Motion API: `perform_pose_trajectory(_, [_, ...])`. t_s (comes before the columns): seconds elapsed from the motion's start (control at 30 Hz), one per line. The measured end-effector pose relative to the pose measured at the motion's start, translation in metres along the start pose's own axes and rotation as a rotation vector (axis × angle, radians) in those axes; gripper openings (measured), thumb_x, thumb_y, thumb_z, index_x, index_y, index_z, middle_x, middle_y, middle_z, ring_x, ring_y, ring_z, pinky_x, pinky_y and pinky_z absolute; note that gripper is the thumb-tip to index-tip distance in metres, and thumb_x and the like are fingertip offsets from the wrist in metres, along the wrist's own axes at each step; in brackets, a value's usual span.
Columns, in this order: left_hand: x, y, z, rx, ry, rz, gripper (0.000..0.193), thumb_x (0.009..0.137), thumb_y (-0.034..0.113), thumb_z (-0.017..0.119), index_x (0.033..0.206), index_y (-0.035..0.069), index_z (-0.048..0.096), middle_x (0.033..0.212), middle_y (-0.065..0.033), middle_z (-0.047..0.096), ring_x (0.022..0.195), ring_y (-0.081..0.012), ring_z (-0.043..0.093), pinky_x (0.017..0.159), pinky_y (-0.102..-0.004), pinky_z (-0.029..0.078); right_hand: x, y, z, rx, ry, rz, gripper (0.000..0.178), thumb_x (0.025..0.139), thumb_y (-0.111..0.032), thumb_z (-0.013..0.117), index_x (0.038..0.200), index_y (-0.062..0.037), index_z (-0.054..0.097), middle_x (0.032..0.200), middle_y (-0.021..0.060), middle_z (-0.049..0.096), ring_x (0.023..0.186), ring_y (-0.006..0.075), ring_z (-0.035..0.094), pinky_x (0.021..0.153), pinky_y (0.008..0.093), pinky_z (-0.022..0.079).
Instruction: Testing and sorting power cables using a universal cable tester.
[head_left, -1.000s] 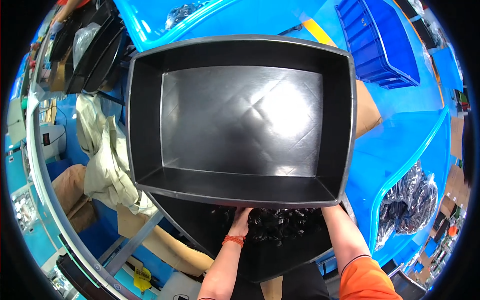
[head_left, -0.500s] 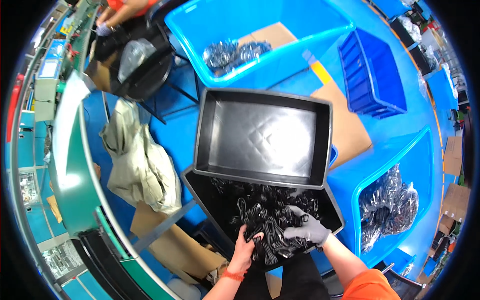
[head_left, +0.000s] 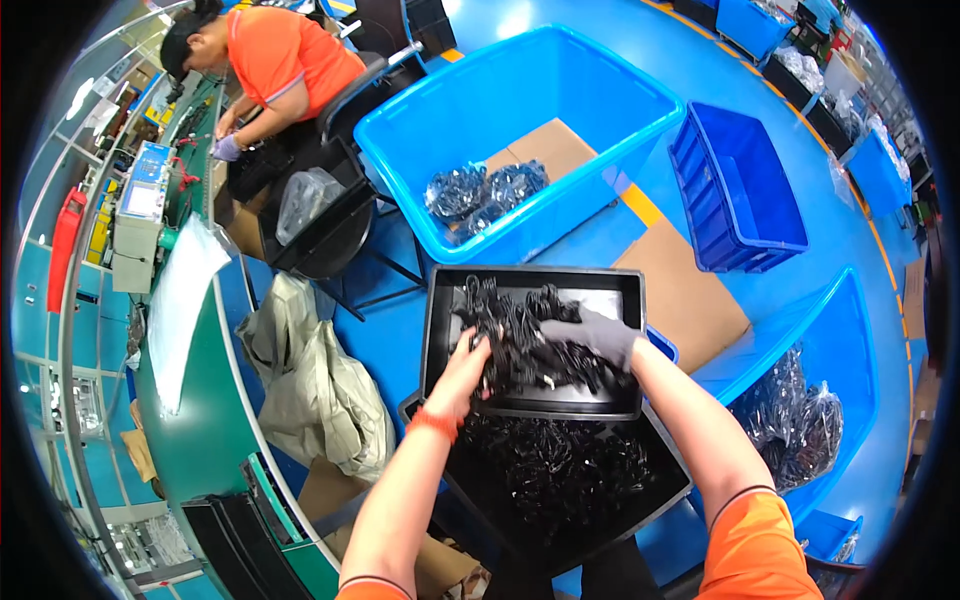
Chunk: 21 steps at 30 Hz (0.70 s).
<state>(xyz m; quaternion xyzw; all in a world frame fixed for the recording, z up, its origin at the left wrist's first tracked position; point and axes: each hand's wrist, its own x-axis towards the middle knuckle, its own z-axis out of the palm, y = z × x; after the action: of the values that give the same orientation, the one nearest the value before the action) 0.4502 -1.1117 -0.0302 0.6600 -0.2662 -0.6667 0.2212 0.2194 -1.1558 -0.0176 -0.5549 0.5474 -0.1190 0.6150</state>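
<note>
My bare left hand [head_left: 468, 368], a coral band at its wrist, presses against the left side of a heap of coiled black cables [head_left: 525, 345]. On the other side, my right hand [head_left: 598, 338] in a grey glove lies over the same heap, its fingertips partly hidden and blurred. Both hands hold the cables between them inside the upper black tray [head_left: 540, 408]. This tray rests across the far part of a larger black bin [head_left: 672, 498]. More black cables [head_left: 570, 465] fill that lower bin.
Beyond the trays stands a light-blue tub [head_left: 560, 215] with bagged cables. A dark-blue crate [head_left: 740, 190] and another blue tub [head_left: 850, 400] with bagged cables stand right. Left are a green bench [head_left: 200, 440] and beige sacking [head_left: 325, 390]. A seated person [head_left: 290, 60] works at the bench.
Both hands have moved away from me, from the lower bin to the upper tray, carrying a heap of cables. The tray now contains cables. The view has tilted up, showing more of the seated person.
</note>
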Motion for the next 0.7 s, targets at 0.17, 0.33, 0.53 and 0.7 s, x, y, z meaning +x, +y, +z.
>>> perform_pose_trajectory(0.17, [0.036, -0.006, 0.003, 1.613, 0.312, 0.393, 0.054, 0.094, 0.057, 0.033, 0.127, 0.02, 0.056, 0.073, -0.0147, 0.068, 0.07, -0.0312, 0.067, 0.059, -0.0417, 0.051, 0.023, 0.026, -0.004, -0.591, 0.141, 0.207, 0.074, 0.08, -0.061, 0.057, 0.133, -0.0102, 0.047, 0.121, 0.0188, 0.059, 0.107, 0.0339, 0.06, 0.091, 0.0407, 0.047])
perform_pose_trajectory(0.33, [0.017, 0.007, 0.004, 1.682, 0.47, 0.896, 0.033, 0.083, 0.039, 0.063, 0.065, 0.012, 0.062, 0.054, -0.008, 0.059, 0.052, -0.0262, 0.062, 0.048, -0.0364, 0.046, -0.016, 0.038, -0.002, -0.647, 0.7, -0.375, 0.047, 0.085, -0.038, 0.062, 0.121, -0.0081, 0.053, 0.112, 0.0148, 0.059, 0.105, 0.0328, 0.056, 0.083, 0.0425, 0.048])
perform_pose_trajectory(0.53, [-0.045, -0.058, 0.01, 0.855, 0.626, 0.872, 0.036, 0.092, 0.022, 0.059, 0.061, 0.004, 0.055, 0.055, -0.0043, 0.053, 0.048, -0.0169, 0.05, 0.047, -0.0315, 0.038, -0.136, 0.113, 0.042, -0.058, 0.463, -0.319, 0.014, 0.082, -0.007, 0.06, 0.069, -0.0029, 0.063, 0.067, 0.0118, 0.06, 0.06, 0.0268, 0.059, 0.057, 0.0315, 0.046])
perform_pose_trajectory(0.7, [-0.051, -0.265, 0.064, -0.193, 0.186, -0.427, 0.045, 0.093, 0.043, 0.055, 0.11, 0.002, 0.056, 0.1, -0.0069, 0.059, 0.094, -0.0137, 0.056, 0.08, -0.0293, 0.047, -0.131, 0.285, 0.099, -0.427, 0.182, 0.931, 0.092, 0.082, -0.066, 0.051, 0.146, -0.0072, 0.022, 0.139, 0.0216, 0.042, 0.121, 0.0375, 0.049, 0.099, 0.0436, 0.04])
